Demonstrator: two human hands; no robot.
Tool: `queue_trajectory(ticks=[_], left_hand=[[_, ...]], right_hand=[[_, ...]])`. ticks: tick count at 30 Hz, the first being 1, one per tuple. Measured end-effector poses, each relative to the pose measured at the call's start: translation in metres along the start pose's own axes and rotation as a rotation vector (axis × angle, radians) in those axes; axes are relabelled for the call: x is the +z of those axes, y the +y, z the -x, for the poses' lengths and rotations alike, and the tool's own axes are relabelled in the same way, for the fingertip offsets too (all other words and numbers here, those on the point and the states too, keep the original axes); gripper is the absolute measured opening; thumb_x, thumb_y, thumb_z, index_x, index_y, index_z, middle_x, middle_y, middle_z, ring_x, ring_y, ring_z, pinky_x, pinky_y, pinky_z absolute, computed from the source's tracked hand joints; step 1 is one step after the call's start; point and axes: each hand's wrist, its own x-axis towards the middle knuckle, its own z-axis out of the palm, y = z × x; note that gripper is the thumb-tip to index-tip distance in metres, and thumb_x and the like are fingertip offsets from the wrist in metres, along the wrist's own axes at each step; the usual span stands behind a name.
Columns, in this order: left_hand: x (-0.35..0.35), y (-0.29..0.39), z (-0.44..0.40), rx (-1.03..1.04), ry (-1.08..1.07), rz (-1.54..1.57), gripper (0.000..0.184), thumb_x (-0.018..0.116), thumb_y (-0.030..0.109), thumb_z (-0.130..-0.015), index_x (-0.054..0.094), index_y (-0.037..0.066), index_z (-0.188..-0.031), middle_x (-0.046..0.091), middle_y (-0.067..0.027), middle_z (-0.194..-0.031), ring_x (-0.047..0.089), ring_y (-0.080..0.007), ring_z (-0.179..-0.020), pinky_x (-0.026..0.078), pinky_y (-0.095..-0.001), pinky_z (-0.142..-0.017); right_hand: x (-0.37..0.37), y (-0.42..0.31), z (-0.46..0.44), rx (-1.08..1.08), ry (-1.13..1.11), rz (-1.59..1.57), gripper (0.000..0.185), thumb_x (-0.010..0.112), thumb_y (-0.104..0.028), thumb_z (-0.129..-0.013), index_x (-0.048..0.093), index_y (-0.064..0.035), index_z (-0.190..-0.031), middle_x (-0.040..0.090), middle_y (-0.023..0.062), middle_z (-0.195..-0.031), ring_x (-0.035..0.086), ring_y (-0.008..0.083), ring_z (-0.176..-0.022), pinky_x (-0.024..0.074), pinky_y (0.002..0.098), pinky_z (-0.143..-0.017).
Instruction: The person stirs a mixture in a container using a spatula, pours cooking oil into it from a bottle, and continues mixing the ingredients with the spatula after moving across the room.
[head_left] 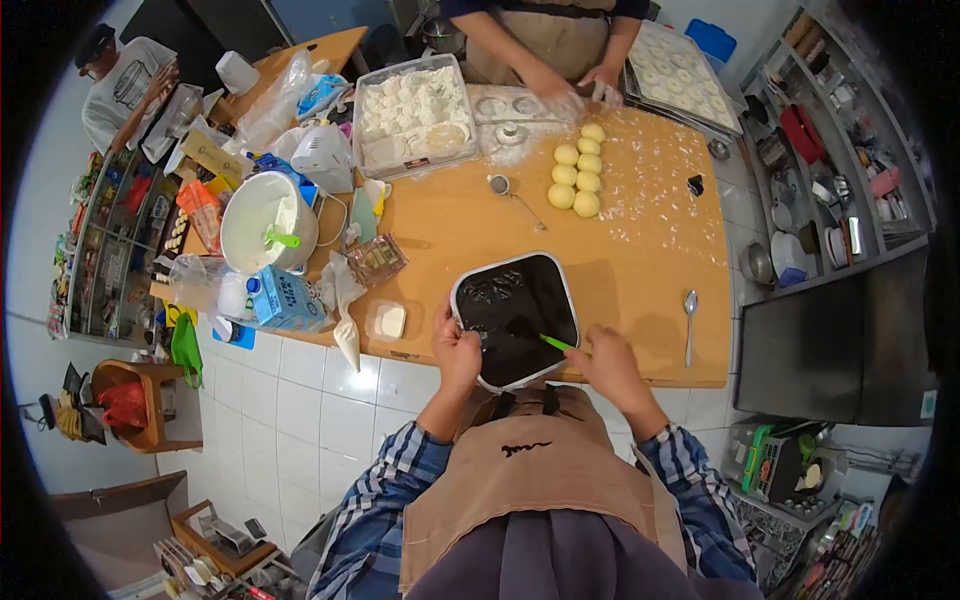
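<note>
"Wooden table (430,235), white tiles (320,410) below. Where's the pan (500,264)?"

"At the near edge, right in front of me, with glossy dark mix (520,300) across its inside."

"And your hands?"

"My left hand (459,350) is closed on the pan's left side, thumb over the rim. My right hand (605,365) grips a green spatula (555,342), its far end over the mix. Whether it touches, I can't tell."

"What's near?"

"To my left, a clear box (386,320) with something pale inside, then a piping bag (347,340), tip past the edge. To my right, a spoon (690,325)."

"Farther off?"

"A small strainer (499,185), yellow balls (563,175) bunched together, and a tub (360,150) of floury lumps. Across from me, a co-worker's hands (545,85) are at the floured edge."
</note>
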Motion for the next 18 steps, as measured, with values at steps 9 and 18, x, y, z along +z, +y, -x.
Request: queue_trajectory(ticks=[9, 18], left_hand=[[0.012, 0.030, -0.009, 0.285, -0.020, -0.237, 0.018, 0.044, -0.009, -0.062, 0.060, -0.003, -0.068, 0.040, -0.0200, -0.134, 0.029, -0.0367, -0.130, 0.024, -0.0417, -0.104], [0.015, 0.032, -0.019, 0.346, -0.037, -0.213, 0.020, 0.042, -0.011, -0.060, 0.059, -0.004, -0.069, 0.041, -0.0215, -0.131, 0.028, -0.0406, -0.129, 0.025, -0.0440, -0.104]], right_hand=[[0.030, -0.021, -0.026, -0.057, -0.177, 0.183, 0.019, 0.058, -0.016, -0.078, 0.058, 0.0014, -0.084, 0.061, 0.0209, -0.079, 0.060, 0.0385, -0.074, 0.0473, 0.0463, -0.063], [0.007, -0.041, -0.057, -0.388, 0.206, 0.663, 0.018, 0.052, -0.011, -0.077, 0.060, -0.0034, -0.091, 0.057, 0.0114, -0.070, 0.061, 0.0258, -0.064, 0.0489, 0.0377, -0.051]])
